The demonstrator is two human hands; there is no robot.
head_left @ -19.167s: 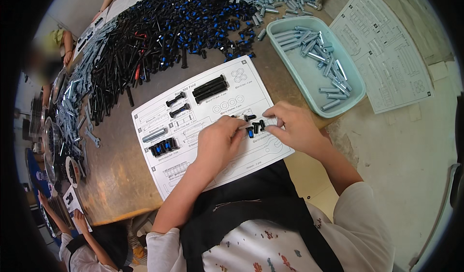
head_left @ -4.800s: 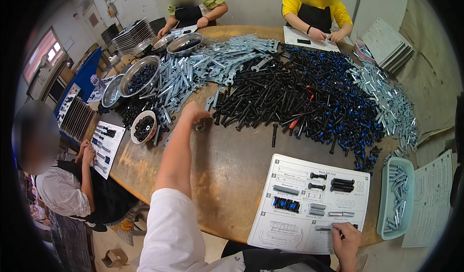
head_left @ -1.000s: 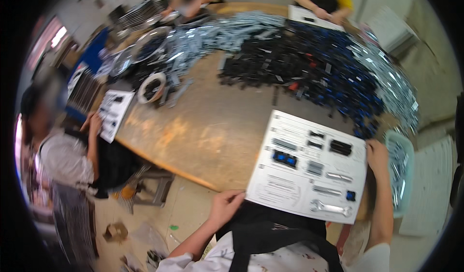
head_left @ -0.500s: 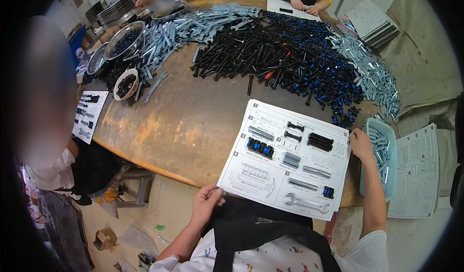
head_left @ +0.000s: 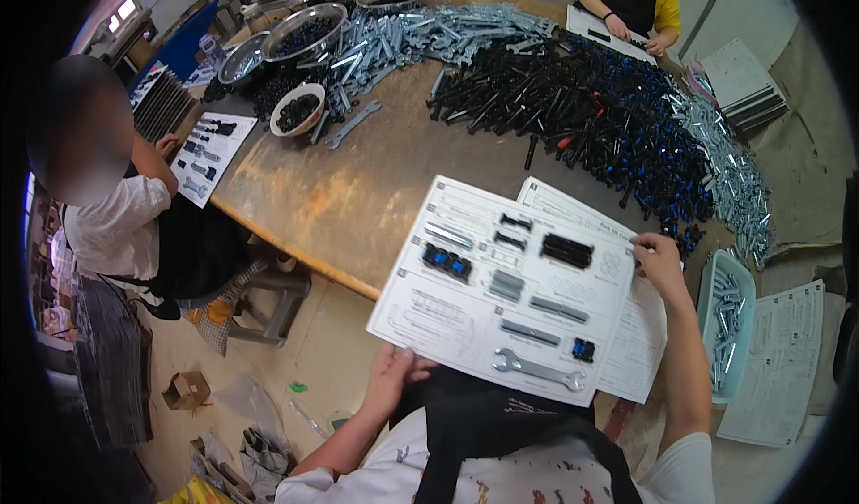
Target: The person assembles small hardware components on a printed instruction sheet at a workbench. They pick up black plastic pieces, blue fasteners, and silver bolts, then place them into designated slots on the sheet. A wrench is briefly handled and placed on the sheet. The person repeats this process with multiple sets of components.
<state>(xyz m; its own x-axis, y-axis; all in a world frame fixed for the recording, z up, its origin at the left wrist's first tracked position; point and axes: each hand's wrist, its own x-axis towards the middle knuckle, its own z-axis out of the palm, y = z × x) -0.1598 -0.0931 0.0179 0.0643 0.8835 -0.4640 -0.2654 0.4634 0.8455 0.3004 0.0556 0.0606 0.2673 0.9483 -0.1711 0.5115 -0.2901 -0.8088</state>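
Observation:
Both my hands hold a white printed card [head_left: 465, 303] just above the table's near edge. My left hand [head_left: 394, 377] grips its lower left edge, thumb on top and fingers underneath. At its right edge, my right hand [head_left: 660, 264] pinches the upper corner. Groups of hardware sit on the card: black bolts [head_left: 566, 251], blue-banded black bolts [head_left: 447, 263], silver rods or tubes [head_left: 558, 309] and an open-end wrench [head_left: 540, 370]. Whether these parts are fixed down cannot be made out. Beneath, partly covered, lies another printed sheet [head_left: 637, 336] with line drawings.
Heaps of black bolts [head_left: 510, 92], silver wrenches [head_left: 465, 34] and silver tubes [head_left: 735, 173] cover the table's far side. A light blue bin [head_left: 707, 325] of silver parts stands right. Bowls [head_left: 298, 110] are at left. One co-worker sits left; others sit across.
My hands have moved the card left, off the sheet beneath, which now shows at its right. The whole view has swung left, bringing more of the co-worker there into sight.

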